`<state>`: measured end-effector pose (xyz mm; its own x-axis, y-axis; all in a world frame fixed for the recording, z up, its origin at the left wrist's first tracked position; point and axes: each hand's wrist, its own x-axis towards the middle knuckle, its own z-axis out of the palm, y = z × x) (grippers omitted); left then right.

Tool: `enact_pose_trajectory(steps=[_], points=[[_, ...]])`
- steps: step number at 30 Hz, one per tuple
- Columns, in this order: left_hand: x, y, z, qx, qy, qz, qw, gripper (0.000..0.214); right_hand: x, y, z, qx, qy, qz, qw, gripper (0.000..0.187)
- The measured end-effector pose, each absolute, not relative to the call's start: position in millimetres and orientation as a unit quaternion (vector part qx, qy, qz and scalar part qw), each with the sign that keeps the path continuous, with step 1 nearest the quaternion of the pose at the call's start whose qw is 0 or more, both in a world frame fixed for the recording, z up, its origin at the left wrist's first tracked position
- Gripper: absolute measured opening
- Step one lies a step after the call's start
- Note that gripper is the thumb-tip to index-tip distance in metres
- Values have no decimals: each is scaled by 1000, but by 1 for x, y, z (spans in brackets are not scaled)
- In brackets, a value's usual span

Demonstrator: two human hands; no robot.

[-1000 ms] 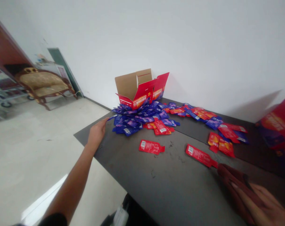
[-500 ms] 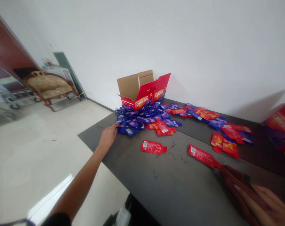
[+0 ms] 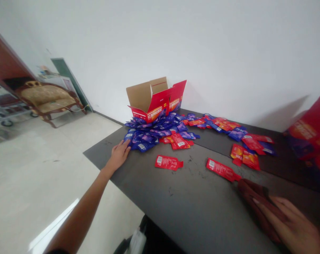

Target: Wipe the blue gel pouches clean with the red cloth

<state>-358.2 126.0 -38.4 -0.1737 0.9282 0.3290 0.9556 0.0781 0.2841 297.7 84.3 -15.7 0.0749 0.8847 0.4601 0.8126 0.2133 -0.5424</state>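
Observation:
My left hand [image 3: 119, 154] rests at the near left edge of a pile of blue sachets [image 3: 145, 135], its fingers stretched out and somewhat apart, the tips touching or right beside the nearest ones. In my right hand [image 3: 294, 220] is a folded brown cloth [image 3: 257, 203], gripped between thumb and fingers. The cloth's far tip meets the narrow neck of a red sachet [image 3: 222, 170] lying flat on the dark table [image 3: 191, 208]; whether it pinches the neck is unclear. Another red sachet [image 3: 167, 162] lies alone between my hands. Several red sachets [image 3: 179, 141] overlap the pile's right side.
An open red carton [image 3: 158, 107] stands behind the pile, near the white wall [image 3: 215, 53]. Mixed red and blue sachets trail along the table's back. Red-and-purple boxes [image 3: 312, 127] stand at the far right. A carved sofa [image 3: 47, 98] is across the floor on the left.
The fingers of my left hand have spread apart at the pile's edge. The view has shifted slightly, and my right hand still holds the cloth by the red sachet's neck.

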Motion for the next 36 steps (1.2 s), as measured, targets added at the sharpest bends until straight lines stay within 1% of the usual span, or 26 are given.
enact_pose_trajectory(steps=[3, 5, 7, 10, 13, 15, 17, 20, 22, 25, 27, 30, 32, 36], points=[[-361, 122, -39, -635, -738, -229, 22, 52, 300, 83, -21, -623, -683, 86, 371, 60], [-359, 117, -36, -634, -736, -236, 18, 53, 298, 82, -20, -617, -684, 81, 380, 64], [-349, 110, -27, -639, -722, -263, 23, 52, 292, 81, -16, -612, -689, 84, 380, 60], [-310, 93, -5, -641, -677, -360, 36, 46, 282, 77, -7, -594, -704, 119, 371, 48], [-247, 72, 20, -638, -635, -436, 18, 32, 276, 74, 1, -570, -726, 139, 359, 40], [-198, 67, 33, -682, -580, -445, -24, 27, 273, 71, 5, -553, -744, 146, 346, 35], [-151, 76, 42, -762, -505, -400, -63, 31, 270, 69, 7, -537, -759, 154, 335, 31], [-89, 121, 50, -832, -476, -281, -53, 40, 268, 68, 9, -524, -767, 168, 331, 29], [-57, 164, 54, -857, -474, -195, -40, 33, 267, 68, 8, -518, -766, 175, 338, 30], [-24, 231, 55, -861, -484, -155, -29, 21, 269, 70, 6, -514, -762, 196, 342, 30], [-13, 269, 52, -847, -515, -131, -16, 19, 270, 70, 5, -514, -760, 208, 339, 29], [-11, 311, 43, -817, -568, -95, 3, 30, 271, 70, 5, -512, -764, 215, 330, 28], [-17, 329, 36, -805, -590, -66, 6, 36, 271, 69, 6, -510, -768, 220, 319, 27], [-37, 353, 21, -805, -594, -1, -6, 37, 267, 67, 11, -511, -775, 217, 300, 23]])
